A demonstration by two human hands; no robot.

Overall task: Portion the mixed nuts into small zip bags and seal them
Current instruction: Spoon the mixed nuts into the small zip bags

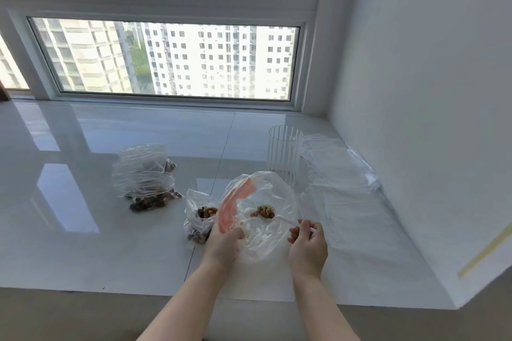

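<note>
White sill point(110, 243): left hand point(223, 243) grips zip bag point(266, 230); right hand point(307, 243) pinches nut-loaded spoon point(270, 214) inside.

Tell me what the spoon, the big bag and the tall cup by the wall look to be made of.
Spoon: white, thin, matte, probably plastic.
Big bag: clear soft plastic film, crinkled and glossy, with a pink zip strip.
Tall cup: clear and ribbed; glass or hard plastic, can't tell which.
</note>
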